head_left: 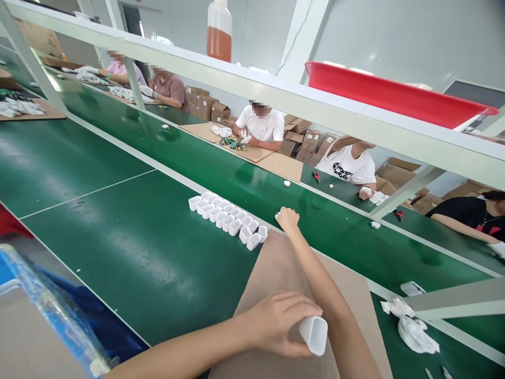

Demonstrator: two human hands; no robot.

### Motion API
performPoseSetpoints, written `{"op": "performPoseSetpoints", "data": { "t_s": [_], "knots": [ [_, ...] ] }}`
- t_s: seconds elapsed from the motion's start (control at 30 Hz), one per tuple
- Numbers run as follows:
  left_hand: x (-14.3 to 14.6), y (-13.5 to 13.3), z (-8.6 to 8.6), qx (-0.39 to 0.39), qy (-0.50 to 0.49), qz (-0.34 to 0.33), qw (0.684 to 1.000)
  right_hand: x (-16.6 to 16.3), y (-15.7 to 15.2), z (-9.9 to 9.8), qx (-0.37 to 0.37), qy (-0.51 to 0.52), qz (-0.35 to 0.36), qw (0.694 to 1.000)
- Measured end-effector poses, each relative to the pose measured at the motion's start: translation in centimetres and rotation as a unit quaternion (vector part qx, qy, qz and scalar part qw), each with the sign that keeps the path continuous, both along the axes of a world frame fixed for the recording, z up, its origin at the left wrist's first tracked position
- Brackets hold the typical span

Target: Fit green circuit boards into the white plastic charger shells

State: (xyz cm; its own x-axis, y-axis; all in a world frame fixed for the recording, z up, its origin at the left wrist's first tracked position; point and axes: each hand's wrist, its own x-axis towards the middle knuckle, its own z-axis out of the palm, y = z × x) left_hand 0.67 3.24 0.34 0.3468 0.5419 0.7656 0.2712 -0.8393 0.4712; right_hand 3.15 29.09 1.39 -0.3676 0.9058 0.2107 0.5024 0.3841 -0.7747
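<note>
My left hand [276, 321] is low in the middle of the view, closed round a white rectangular plastic cup [314, 334] whose open end faces me. My right arm reaches forward over a brown cardboard sheet [272, 268]. My right hand [287, 218] is at the sheet's far end by the conveyor's edge, its fingers curled on a small white piece that is barely visible. Just left of it, several similar white cups [229, 218] stand in two rows on the green table.
A green conveyor belt [244, 179] runs diagonally, with small parts on it. Several people work on its far side among cardboard boxes. On the overhead shelf are a red tray [390, 97] and a bottle [219, 31]. White rags [412, 326] lie right; blue plastic wrap [59, 310] lies left.
</note>
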Motion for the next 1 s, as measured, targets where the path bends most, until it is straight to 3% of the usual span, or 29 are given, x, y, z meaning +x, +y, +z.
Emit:
{"op": "performPoseSetpoints", "data": {
  "t_s": [0.17,0.33,0.43,0.57,0.67,0.83,1.0],
  "knots": [
    [0.0,-0.3,0.1,-0.093,-0.031,-0.002,0.995,7.7,-4.9,0.8,-0.068,0.05,0.004,0.996],
    [-0.2,-0.6,0.6,-0.226,-0.052,0.014,0.973,16.2,-15.4,0.8,-0.152,0.146,-0.013,0.977],
    [0.0,-0.4,0.4,-0.233,-0.07,0.004,0.97,18.8,-20.9,0.0,-0.205,0.2,-0.042,0.957],
    [0.2,0.2,-0.3,-0.206,-0.069,-0.011,0.976,19.8,-24.5,-0.5,-0.258,0.276,-0.059,0.924],
    [0.1,0.6,-0.7,-0.184,-0.044,-0.019,0.982,20.0,-25.4,0.0,-0.193,0.281,-0.029,0.94],
    [0.3,0.4,-0.8,-0.178,0.005,-0.047,0.983,19.9,-27.2,0.7,0.045,0.279,0.016,0.959],
    [0.6,-0.1,-0.8,-0.18,0.022,-0.099,0.978,19.5,-28.9,1.2,0.179,0.162,0.087,0.966]
  ]
}}
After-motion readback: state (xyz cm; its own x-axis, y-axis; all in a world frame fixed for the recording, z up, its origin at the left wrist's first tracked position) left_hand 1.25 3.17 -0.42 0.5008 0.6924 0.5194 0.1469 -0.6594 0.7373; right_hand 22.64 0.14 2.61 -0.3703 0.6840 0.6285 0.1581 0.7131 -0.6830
